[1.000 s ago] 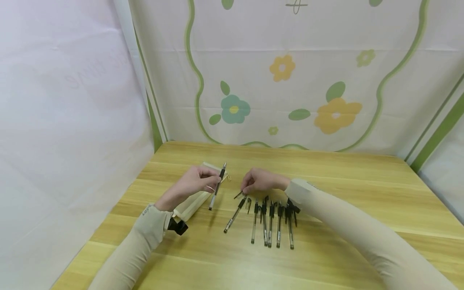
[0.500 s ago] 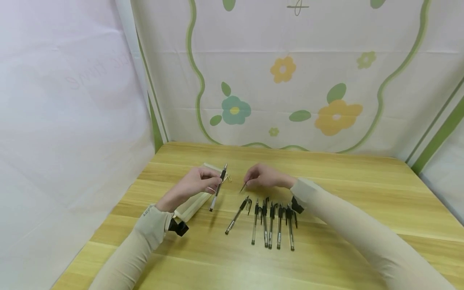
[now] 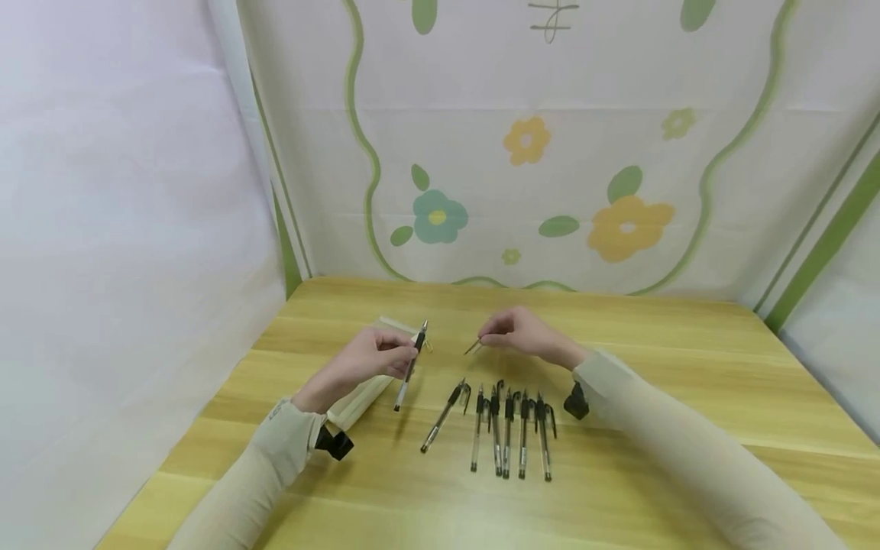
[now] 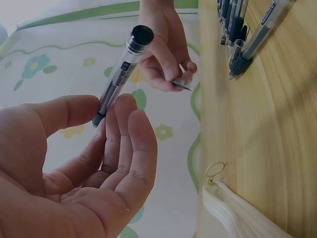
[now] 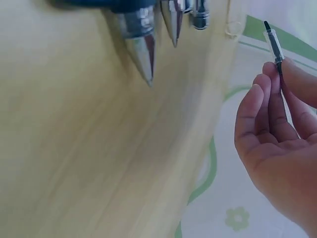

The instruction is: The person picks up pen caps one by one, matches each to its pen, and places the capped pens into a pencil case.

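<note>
My left hand (image 3: pixel 366 360) pinches an uncapped gel pen (image 3: pixel 410 372) between thumb and fingers, its metal tip pointing up and away. In the left wrist view the clear barrel with its black end plug (image 4: pixel 142 35) leans toward the camera. Across from it, my right hand (image 3: pixel 528 334) pinches a small clear pen cap with a black clip (image 5: pixel 274 44), raised above the table and apart from the pen. Below my hands lies a tilted gel pen (image 3: pixel 441 418), and to its right a row of gel pens (image 3: pixel 509 435), tips pointing away, with caps beside the tips.
A cream zippered pencil case (image 3: pixel 360 401) lies on the wooden table (image 3: pixel 619 473), partly hidden under my left hand; its ring pull (image 4: pixel 215 171) shows in the left wrist view. A white flowered cloth (image 3: pixel 481 176) hangs behind the table, and another white cloth at the left.
My right hand has picked the pen cap up from beside the pens and moved it back and to the right. My left hand keeps the pen nearly still. The head view has tilted slightly.
</note>
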The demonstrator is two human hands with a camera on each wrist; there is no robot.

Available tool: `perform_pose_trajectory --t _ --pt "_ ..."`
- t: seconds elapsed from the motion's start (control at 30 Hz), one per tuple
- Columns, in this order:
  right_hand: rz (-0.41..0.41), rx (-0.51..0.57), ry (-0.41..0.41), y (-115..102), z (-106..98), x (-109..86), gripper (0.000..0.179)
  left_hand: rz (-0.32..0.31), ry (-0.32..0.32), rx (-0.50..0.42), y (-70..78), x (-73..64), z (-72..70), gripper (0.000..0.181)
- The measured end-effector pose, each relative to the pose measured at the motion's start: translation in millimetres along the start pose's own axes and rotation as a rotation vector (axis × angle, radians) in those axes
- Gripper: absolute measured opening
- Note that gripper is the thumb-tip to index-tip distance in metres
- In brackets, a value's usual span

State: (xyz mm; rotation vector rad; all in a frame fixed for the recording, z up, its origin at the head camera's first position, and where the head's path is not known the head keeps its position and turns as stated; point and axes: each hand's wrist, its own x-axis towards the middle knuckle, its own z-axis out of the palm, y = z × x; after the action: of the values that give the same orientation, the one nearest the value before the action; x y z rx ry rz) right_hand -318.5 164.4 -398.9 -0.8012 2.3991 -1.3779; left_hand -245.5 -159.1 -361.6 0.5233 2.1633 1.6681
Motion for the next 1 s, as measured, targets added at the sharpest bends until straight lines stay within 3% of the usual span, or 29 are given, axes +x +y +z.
perform_pose_trajectory --t 0.27,0.53,1.0 --pt "0.014 0.077 0.154 -6.5 -16.2 -22.3 0.022 -0.019 0.026 -0.052 -1.5 -4.2 3.9 0.020" --pt "0.042 0.114 0.300 -16.4 -32.2 -48.6 0.028 0.003 0.003 -0.125 1.8 2.6 19.6 0.023" --pt "0.099 0.235 0.340 -41.0 -10.5 -67.7 0.030 0.048 -0.020 -0.036 -2.5 7.0 50.0 0.025"
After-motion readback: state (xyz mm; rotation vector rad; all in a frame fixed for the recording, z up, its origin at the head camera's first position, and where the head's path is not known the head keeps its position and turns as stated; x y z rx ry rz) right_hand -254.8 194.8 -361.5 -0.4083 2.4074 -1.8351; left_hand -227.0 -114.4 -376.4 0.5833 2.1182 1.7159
